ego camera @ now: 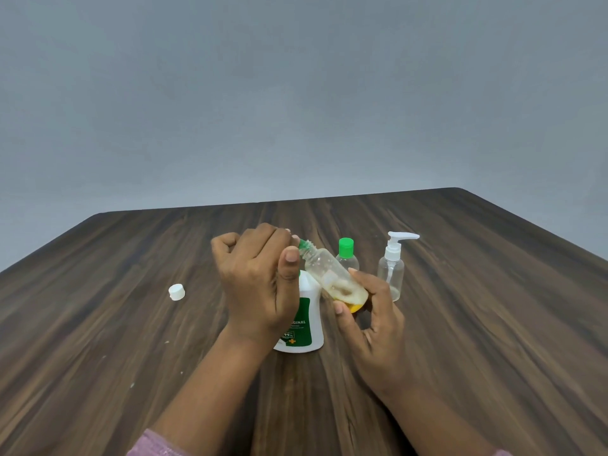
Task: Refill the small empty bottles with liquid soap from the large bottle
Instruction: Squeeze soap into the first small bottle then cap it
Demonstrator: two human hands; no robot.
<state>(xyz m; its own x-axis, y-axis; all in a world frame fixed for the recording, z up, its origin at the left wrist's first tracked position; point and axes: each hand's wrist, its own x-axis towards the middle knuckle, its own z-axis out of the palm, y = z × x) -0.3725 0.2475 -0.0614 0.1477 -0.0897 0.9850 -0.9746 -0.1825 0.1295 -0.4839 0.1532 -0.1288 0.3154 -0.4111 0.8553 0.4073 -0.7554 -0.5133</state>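
My right hand [371,320] grips the base of a small clear bottle [332,274], tilted with its open threaded neck pointing up-left and a little yellow soap pooled at the bottom. My left hand [256,274] pinches a green cap [301,243] right at that neck, mostly hidden by the fingers. Behind my hands the large white soap bottle [311,324] with a green label stands upright on the wooden table [477,324], uncapped.
A white cap [177,292] lies on the table to the left. A small clear bottle with a green cap [346,255] and a clear pump bottle [393,268] stand just behind my right hand. The table's far edge meets a grey wall.
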